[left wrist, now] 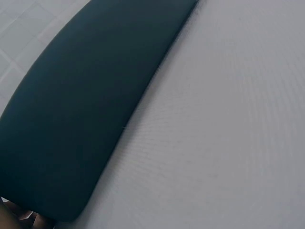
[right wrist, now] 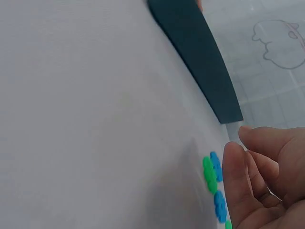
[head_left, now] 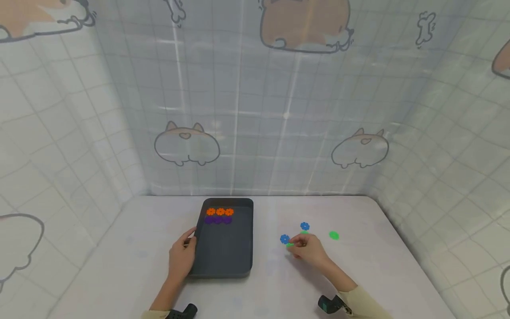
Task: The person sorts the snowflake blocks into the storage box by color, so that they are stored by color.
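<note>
Some grid-patterned sheeting (head_left: 115,146) at far left, running on round the back and right of a white table (head_left: 271,292); next, left hand (head_left: 182,259) at the left side of a dark grey tray (head_left: 225,257), touching its edge, though cannot tell from these views whether gripping or just resting there; in the tray, near its far end, three orange flower-shaped pieces (head_left: 220,212) in a row; just nearer, three purple pieces (head_left: 218,219) in a row, side by side; right of the tray, on the table, first blue piece (head_left: 284,239), with first green piece (head_left: 290,245) just beside it; then right hand (head_left: 311,250), close to that green piece, thumb and fingers loosely bent, tips slightly parted; just beyond the hand, second blue piece (head_left: 304,226), with second green piece (head_left: 304,232) on its near side, partly hidden; farther right, well apart from both blues, third green piece (head_left: 334,235), flat on the table.
</note>
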`<state>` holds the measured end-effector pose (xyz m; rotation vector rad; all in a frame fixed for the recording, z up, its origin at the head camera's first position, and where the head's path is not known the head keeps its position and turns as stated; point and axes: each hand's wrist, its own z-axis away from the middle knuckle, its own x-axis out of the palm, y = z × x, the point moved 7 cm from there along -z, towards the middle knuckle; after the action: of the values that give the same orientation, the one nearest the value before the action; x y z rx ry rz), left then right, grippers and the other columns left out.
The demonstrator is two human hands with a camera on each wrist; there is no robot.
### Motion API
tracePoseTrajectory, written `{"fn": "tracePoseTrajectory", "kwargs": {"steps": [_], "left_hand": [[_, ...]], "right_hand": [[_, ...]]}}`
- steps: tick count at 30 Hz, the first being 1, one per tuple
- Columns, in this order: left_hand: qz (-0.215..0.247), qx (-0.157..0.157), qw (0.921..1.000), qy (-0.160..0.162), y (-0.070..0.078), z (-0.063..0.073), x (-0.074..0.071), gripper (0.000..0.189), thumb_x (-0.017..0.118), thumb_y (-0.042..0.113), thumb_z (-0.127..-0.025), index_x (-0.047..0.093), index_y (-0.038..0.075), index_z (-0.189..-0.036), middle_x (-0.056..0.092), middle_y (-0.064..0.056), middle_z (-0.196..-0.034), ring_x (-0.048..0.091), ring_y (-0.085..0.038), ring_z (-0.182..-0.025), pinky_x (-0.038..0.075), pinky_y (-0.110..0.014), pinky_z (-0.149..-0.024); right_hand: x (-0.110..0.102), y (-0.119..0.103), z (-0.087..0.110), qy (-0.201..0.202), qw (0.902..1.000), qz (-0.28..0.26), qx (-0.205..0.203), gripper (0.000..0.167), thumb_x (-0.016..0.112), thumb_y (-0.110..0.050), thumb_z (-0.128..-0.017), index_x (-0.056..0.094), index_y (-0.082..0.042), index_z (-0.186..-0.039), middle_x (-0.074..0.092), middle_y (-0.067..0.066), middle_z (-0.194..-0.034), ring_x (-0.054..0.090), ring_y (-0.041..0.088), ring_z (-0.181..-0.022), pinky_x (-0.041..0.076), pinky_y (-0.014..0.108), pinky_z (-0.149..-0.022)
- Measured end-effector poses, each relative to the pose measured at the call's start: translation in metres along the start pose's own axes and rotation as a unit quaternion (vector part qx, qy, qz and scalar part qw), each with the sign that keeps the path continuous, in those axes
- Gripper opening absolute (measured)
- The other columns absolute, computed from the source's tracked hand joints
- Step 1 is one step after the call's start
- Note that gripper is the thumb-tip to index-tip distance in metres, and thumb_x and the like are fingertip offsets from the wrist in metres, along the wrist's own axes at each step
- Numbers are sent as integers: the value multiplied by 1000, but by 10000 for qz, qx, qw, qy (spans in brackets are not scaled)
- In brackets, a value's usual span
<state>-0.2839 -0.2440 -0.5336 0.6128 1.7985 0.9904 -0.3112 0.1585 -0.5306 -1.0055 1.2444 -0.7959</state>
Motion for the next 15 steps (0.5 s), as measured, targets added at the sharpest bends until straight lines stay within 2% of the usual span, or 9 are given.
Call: {"fn": "tracePoseTrajectory", "kwargs": {"steps": [8,15], "left_hand": [[6,34,10000,52,2,0,-1,34,50,14,-100,61,10,-132,66,-22,-106,63,-29,-86,48,-39,-69],[-10,-1,10000,-2,3,1,-1,34,49,14,-101,60,9,-133,66,-23,-107,64,-30,-87,48,-39,-70]], "right_hand": [[-14,11,15,41,9997,246,-13,28,77,-13,-83,68,2,-105,62,4,-71,59,18,-59,50,28,-56],[-16,20,17,-41,9991,397,137,33,76,-13,-84,67,-1,-114,64,3,-72,58,18,-59,50,29,-54]]}}
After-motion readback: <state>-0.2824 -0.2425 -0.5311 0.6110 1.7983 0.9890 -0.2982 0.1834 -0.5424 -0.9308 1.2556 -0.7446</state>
